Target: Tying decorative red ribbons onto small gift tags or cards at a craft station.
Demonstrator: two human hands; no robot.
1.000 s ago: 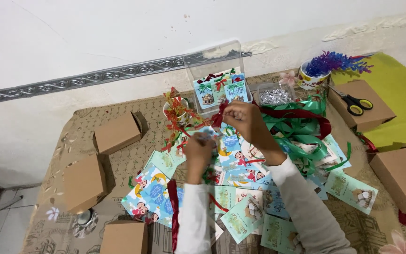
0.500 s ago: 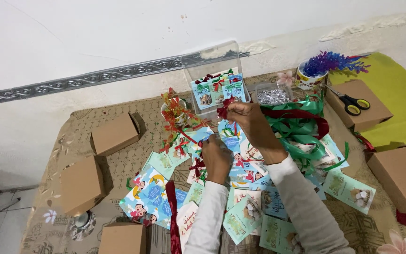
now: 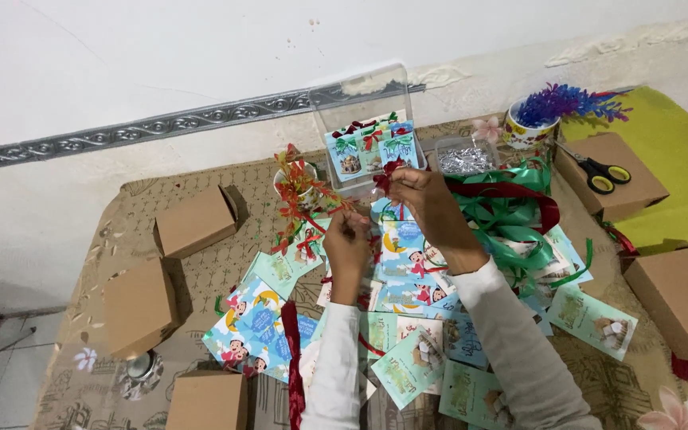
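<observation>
Red ribbon (image 3: 388, 177) is up over the card pile (image 3: 408, 263), just in front of the clear box (image 3: 368, 103). From my feed, brown boxes (image 3: 194, 220) sit far left. My left hand (image 3: 349, 243) is pinched shut, can't tell on what. My right hand (image 3: 424, 195) pinches the ribbon. Green ribbons (image 3: 503, 215), then scissors (image 3: 599, 171) on the right.
</observation>
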